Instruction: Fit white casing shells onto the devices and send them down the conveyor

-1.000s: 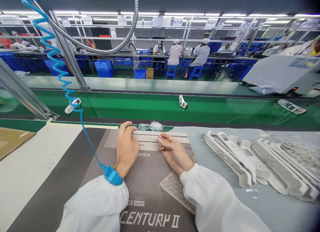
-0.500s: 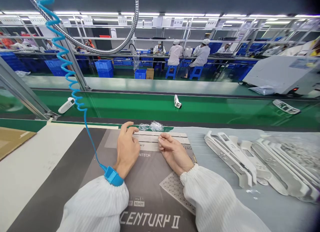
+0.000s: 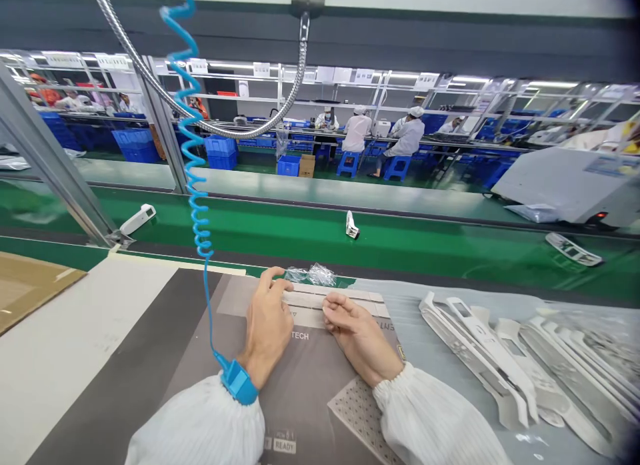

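Observation:
My left hand (image 3: 269, 323), with a blue wrist strap (image 3: 239, 382), is over the far part of a dark printed cardboard box (image 3: 305, 385). Its fingers are bent but apart, and I see nothing between them. To its right, my right hand (image 3: 361, 335) has thumb and fingertips pressed together over the light striped band of the box. Whatever those fingertips hold, if anything, is too small or hidden to make out. Crumpled clear plastic film (image 3: 321, 274) lies just beyond both hands, at the box's far edge.
White plastic housings (image 3: 493, 358) lie in a row on grey foam sheet (image 3: 400, 295) at right. A green conveyor belt (image 3: 260, 228) beyond carries several spaced white parts. A coiled blue cord (image 3: 195, 165) hangs to the wrist strap. Brown cardboard (image 3: 35, 285) lies left; co-workers sit far back.
The camera view has tilted up, so the scene sits lower and slightly to the right. Both hands keep nearly the same pose over the box.

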A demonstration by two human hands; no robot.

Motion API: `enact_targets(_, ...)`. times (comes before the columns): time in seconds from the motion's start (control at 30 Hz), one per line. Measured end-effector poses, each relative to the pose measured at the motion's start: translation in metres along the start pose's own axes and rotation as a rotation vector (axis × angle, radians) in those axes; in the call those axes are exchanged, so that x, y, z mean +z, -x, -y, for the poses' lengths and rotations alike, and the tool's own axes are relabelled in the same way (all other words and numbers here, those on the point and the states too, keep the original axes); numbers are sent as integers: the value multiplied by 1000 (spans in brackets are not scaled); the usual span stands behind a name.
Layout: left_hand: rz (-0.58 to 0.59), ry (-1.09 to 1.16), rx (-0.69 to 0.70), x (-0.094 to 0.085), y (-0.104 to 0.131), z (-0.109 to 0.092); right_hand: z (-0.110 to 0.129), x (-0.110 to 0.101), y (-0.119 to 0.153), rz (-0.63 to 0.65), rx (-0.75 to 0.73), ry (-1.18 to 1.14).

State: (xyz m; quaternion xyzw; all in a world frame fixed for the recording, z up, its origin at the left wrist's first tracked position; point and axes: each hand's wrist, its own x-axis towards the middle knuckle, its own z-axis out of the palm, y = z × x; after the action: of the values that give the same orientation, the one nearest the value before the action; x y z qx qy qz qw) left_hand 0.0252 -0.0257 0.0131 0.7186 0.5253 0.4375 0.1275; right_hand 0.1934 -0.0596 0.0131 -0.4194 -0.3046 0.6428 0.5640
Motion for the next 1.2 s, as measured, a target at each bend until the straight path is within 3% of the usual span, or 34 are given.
enact_targets(0.13, 22, 32, -36, 6, 0, 3, 21, -12, -27, 297, 126, 462)
enact_targets(0.2, 21, 50, -51, 8, 0, 3, 47, -22, -58, 334, 110, 781)
enact_targets(0.23, 18, 54, -55, 8, 0, 2, 62, -27, -77, 263, 62, 937)
enact_targets(0.27, 12, 55, -57, 8, 0, 1, 76, -33, -98, 46, -66, 1057)
enact_targets(0.37, 1, 50, -73, 7, -1, -4, 107, -47, -161, -356, -264, 1143)
enact_targets(0.4, 1, 52, -80, 7, -1, -5, 110, -50, -178, -439, -298, 1152)
enact_targets(0.47, 14, 60, -109, 6, -1, -7, 105, -55, -205, -530, -342, 1162)
enact_targets(0.6, 28, 69, -156, 7, -1, -8, 79, -51, -224, -529, -387, 1128)
enact_targets(0.7, -17, 62, -98, 7, -2, -7, 74, -39, -210, -456, -427, 1049)
enact_targets(0.77, -61, 50, -70, 6, -3, -8, 83, -29, -187, -372, -450, 990)
enact_targets(0.93, -97, 79, -59, -4, -8, -16, 112, -4, -88, 39, -315, 817)
enact_targets(1.0, 24, 190, -40, -8, -7, -22, 113, 4, -51, 132, -236, 768)
enact_targets(1.07, 224, 321, -38, -9, -4, -28, 107, 8, -23, 142, -230, 768)
enact_targets(1.13, 364, 365, -72, -10, 0, -34, 98, 7, -6, 82, -334, 869)
enact_targets(1.2, 390, 302, -105, -10, 4, -38, 89, 3, 5, -1, -535, 1069)
